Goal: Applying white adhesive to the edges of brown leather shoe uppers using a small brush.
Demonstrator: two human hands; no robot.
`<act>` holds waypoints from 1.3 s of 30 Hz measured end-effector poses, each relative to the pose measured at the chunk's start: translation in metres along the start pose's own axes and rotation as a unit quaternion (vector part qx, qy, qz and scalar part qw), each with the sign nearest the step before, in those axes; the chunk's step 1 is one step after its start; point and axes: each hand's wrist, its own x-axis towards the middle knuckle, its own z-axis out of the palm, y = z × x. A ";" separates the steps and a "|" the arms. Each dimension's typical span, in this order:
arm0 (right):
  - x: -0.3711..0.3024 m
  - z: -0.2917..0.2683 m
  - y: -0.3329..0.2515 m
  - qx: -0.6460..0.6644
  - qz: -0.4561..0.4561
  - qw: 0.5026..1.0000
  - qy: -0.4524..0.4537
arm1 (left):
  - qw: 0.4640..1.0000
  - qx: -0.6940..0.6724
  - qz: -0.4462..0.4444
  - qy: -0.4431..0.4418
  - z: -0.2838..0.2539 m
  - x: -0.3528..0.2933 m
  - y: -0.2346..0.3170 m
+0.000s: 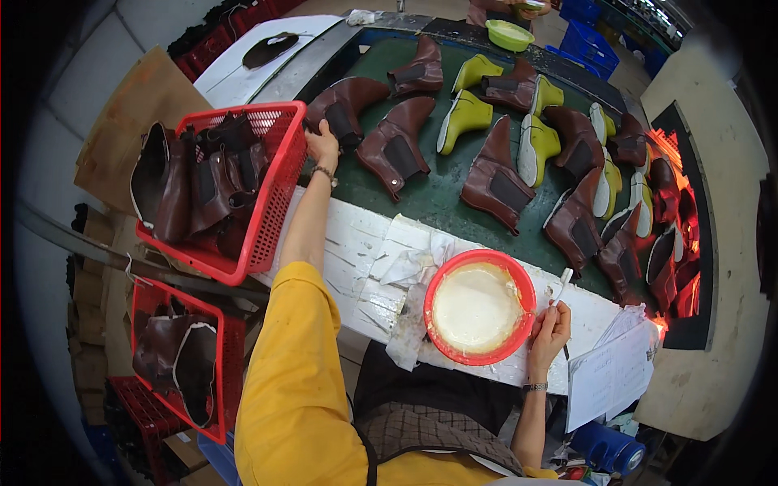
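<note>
My left hand point(322, 147) is at the left end of the green belt, closed on the near edge of a brown ankle boot point(347, 101) beside the red basket's rim. Some of its fingers are hidden. In my right hand point(551, 330) is a small white-handled brush point(564, 282), pointing up. That hand sits against the right rim of a red bowl point(434, 285) of thick cream-coloured liquid point(476, 308). Several brown boots lie on their sides along the belt point(442, 182), among yellow-green shoe pieces with white edges point(466, 120).
A red basket point(279, 190) full of brown boots stands left, with another red basket point(231, 373) lower down. A glowing orange heater opening point(685, 235) is at the belt's right end. Written papers point(609, 374) hang by the white ledge point(356, 251). Another person's hand point(531, 10) shows far off.
</note>
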 end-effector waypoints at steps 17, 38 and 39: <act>-0.003 0.001 0.006 -0.057 -0.050 0.997 -0.020 | 0.786 0.220 0.567 0.110 -0.326 -0.224 0.128; 0.010 -0.010 0.018 0.021 -0.012 0.998 -0.051 | 0.975 0.103 0.111 -0.165 -0.495 -0.226 0.181; 0.014 -0.011 0.014 0.019 0.017 0.998 -0.054 | 0.973 0.072 0.116 -0.185 -0.467 -0.223 0.182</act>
